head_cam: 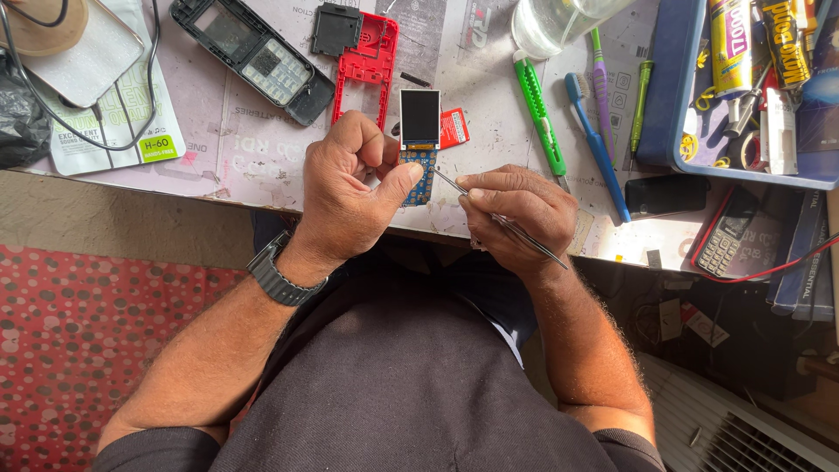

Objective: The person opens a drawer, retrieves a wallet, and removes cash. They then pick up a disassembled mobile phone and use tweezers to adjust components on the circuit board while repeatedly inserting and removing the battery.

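My left hand grips a small phone circuit board, blue at the bottom with a dark screen on top, held upright over the table edge. My right hand pinches thin metal tweezers, and their tip touches the blue lower part of the board. A red phone frame and a black phone front cover with keypad lie on the table beyond my hands. A small black square part rests on the red frame's top.
A green utility knife, blue toothbrush and purple toothbrush lie right of the hands. A blue tray with glue tubes stands at far right, a keypad phone below it. Cables and packets lie top left.
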Tool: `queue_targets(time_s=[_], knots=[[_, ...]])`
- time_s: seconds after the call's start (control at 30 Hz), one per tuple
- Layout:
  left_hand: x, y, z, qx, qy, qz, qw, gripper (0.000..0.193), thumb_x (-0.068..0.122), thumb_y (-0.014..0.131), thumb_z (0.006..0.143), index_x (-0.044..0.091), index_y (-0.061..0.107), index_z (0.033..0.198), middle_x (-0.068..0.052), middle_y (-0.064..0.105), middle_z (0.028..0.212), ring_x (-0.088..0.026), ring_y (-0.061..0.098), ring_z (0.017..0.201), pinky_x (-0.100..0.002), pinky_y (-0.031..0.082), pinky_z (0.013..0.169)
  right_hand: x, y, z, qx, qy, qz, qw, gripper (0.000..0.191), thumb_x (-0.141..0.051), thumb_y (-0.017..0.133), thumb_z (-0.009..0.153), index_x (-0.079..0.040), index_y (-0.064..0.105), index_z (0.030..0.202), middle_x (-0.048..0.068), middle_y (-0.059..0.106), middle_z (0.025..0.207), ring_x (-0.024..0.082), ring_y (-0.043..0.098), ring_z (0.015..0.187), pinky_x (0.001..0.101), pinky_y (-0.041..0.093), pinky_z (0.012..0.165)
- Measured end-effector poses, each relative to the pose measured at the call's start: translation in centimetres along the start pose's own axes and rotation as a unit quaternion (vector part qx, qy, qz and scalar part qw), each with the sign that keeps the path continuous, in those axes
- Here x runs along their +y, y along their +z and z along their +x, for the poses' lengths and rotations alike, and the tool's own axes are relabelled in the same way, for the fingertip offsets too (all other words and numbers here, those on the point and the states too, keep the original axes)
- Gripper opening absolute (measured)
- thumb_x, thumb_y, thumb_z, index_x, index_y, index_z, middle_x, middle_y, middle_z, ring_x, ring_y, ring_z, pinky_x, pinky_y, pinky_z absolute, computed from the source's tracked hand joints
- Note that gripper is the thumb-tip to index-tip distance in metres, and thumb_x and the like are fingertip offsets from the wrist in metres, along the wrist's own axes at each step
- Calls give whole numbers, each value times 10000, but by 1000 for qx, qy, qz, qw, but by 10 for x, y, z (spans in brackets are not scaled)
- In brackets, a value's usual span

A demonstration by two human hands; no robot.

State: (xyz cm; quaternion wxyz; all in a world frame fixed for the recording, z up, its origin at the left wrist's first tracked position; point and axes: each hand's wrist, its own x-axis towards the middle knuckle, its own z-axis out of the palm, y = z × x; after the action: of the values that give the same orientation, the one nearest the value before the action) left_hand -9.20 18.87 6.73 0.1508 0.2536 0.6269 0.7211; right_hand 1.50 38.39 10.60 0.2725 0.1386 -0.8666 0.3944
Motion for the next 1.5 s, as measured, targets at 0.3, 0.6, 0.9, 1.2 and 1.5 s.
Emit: queue_targets(time_s=[0.3,0.6,0.9,1.2,1.5], knots=[[-2,-2,0,-3,3,-15,1000,378,-1,784,946,111,424,920,-15,568,860,-29,579,805,-204,551,702,-2,-1,-5,35,-20,10,999,278,29,847,874,-24,610,1010,212,734,1015,257,766,821,329,621,673],[1,1,0,-8,10,-23,1000,363,-10,769,964,102,424,935,-22,587,871,-37,613,833,-212,580,744,-2,0,0,11,-25,-6,1000,282,41,850,869,-23,610,1003,205,734,1011,282,769,852,357,625,703],[0,2,-2,3,-4,-29,1000,377,-17,770,961,105,415,925,-19,558,848,-33,565,810,-207,540,725,3,0,-1,4,-11,18,1000,274,39,843,862,-28,609,987,205,743,997,266,768,832,343,616,674],[4,1,4,2,1,-23,1000,371,-7,768,935,112,418,897,-16,576,828,-29,581,786,-203,551,696,6,2,2,13,13,16,1000,274,24,843,856,-55,610,977,173,755,978,236,777,836,308,615,648],[2,1,1,2,-6,-24,1000,368,-7,772,947,105,423,912,-27,589,855,-32,575,802,-203,544,707,7,1,-2,12,11,15,1000,282,12,852,854,-53,608,981,175,755,989,239,775,833,314,615,661]])
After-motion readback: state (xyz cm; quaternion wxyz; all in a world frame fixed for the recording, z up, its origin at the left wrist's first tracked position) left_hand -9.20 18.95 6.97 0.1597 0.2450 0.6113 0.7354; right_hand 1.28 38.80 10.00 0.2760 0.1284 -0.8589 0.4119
